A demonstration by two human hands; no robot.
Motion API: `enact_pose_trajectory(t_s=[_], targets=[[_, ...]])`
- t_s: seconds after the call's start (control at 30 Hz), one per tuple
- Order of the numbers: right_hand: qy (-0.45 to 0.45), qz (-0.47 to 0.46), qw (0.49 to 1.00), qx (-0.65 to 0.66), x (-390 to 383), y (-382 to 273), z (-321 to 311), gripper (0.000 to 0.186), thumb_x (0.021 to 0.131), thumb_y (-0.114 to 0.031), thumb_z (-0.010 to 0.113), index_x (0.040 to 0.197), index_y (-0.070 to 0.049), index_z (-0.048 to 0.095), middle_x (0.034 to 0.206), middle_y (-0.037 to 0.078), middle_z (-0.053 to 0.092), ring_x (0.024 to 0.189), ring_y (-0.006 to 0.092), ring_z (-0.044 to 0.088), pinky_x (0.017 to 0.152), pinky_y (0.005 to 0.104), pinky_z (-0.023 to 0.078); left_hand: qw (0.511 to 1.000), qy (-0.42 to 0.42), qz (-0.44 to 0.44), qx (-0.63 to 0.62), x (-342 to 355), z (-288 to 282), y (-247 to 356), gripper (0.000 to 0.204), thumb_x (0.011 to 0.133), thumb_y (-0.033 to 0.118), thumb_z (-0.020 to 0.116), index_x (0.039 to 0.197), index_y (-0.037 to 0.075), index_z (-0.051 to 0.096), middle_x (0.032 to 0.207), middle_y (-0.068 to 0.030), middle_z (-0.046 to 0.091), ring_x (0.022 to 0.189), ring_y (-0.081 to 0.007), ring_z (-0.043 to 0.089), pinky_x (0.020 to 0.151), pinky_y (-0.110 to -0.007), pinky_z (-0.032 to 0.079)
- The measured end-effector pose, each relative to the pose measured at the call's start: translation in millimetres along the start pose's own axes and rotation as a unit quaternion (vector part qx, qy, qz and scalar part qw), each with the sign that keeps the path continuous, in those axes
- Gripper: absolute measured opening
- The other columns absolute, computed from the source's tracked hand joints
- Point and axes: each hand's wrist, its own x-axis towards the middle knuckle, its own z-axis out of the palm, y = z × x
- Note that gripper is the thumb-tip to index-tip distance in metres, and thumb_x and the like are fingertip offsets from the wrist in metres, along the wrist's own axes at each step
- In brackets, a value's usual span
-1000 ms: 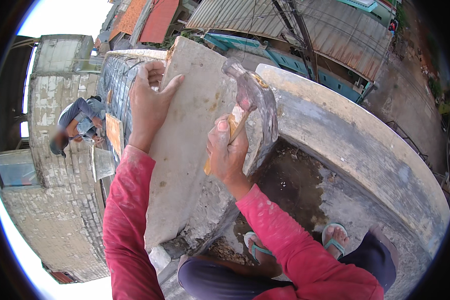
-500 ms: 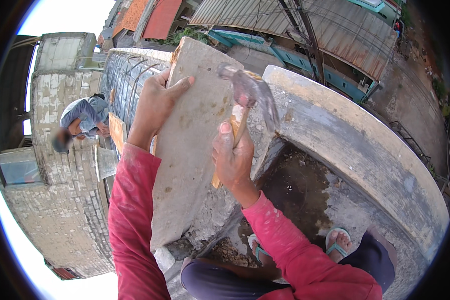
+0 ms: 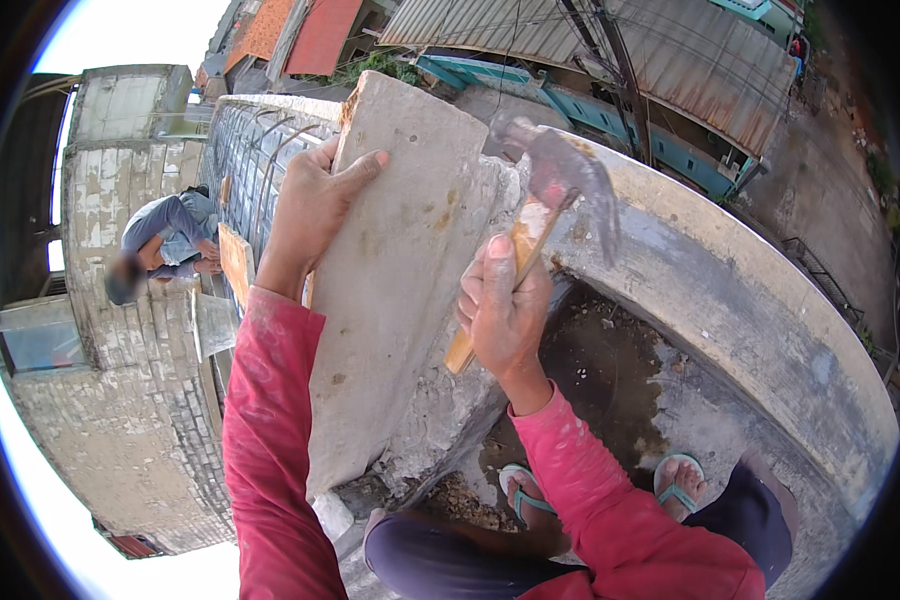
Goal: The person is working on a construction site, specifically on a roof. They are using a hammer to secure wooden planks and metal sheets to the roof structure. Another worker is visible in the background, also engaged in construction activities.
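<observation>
My left hand (image 3: 313, 212) is closed over the left edge of a broad grey, cement-smeared board (image 3: 400, 210), its thumb resting on the face. The board stands tilted along rough concrete (image 3: 460, 370); the fingers behind it are hidden. Closed around the wooden handle of a claw hammer (image 3: 534, 228) is my right hand (image 3: 508, 312). The hammer's head is slightly blurred, raised to the right of the board and apart from it, in front of the curved ledge.
A curved concrete parapet (image 3: 730, 270) runs down the right, with roofs and a street far below. Wet ground (image 3: 600, 370) lies inside it, near my sandalled feet (image 3: 678, 482). Bent steel rods (image 3: 270, 150) stick out at the left. Another person (image 3: 175, 235) crouches beyond, by a wooden board (image 3: 235, 262).
My right hand has swung the hammer to the right, away from the board's right edge. My left hand and the board have stayed almost still.
</observation>
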Motion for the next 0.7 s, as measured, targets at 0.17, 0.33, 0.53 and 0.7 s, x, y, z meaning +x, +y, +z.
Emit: enact_pose_trajectory(t_s=[0.17, 0.33, 0.53, 0.7], targets=[[-0.016, -0.145, 0.989, -0.026, 5, 2, 11, 0.030, 0.106, -0.030, 0.049, 0.088, -0.006, 0.045, 0.062, -0.007, 0.040, 0.049, 0.0031, 0.036, 0.044, 0.0233, 0.031, 1.000, -0.001, 0.009, -0.020, -1, 4, 3, 0.034, 0.091, 0.025, 0.074, 0.108, -0.004, 0.070, 0.086, -0.0076, 0.073, 0.069, -0.0095, 0.067, 0.065, -0.026, 0.053], [-0.056, -0.013, 0.971, -0.232, 10, 31, -5, 0.029, 0.104, -0.024, 0.052, 0.100, 0.005, 0.051, 0.068, -0.002, 0.049, 0.056, 0.0109, 0.043, 0.054, 0.0306, 0.041, 0.999, 0.000, -0.015, 0.030, -2, 0, 5, 0.036, 0.091, 0.025, 0.074, 0.111, -0.005, 0.069, 0.090, -0.0051, 0.072, 0.072, -0.0070, 0.065, 0.065, -0.024, 0.051], [-0.030, -0.234, 0.971, 0.026, -4, 17, 8, 0.023, 0.105, -0.027, 0.050, 0.091, -0.009, 0.045, 0.065, 0.000, 0.044, 0.048, 0.0027, 0.038, 0.040, 0.0215, 0.030, 1.000, -0.004, 0.002, 0.004, -1, -1, 1, 0.035, 0.090, 0.026, 0.075, 0.106, -0.005, 0.071, 0.087, -0.0071, 0.073, 0.071, -0.0094, 0.067, 0.065, -0.026, 0.053], [-0.001, -0.279, 0.913, -0.297, 16, 47, 12, 0.024, 0.103, -0.022, 0.053, 0.089, -0.004, 0.046, 0.073, 0.008, 0.051, 0.058, 0.0148, 0.051, 0.054, 0.0318, 0.042, 1.000, -0.016, -0.010, -0.017, -3, 0, 6, 0.036, 0.092, 0.026, 0.073, 0.109, -0.004, 0.070, 0.089, -0.0057, 0.072, 0.072, -0.0076, 0.065, 0.065, -0.024, 0.052]])
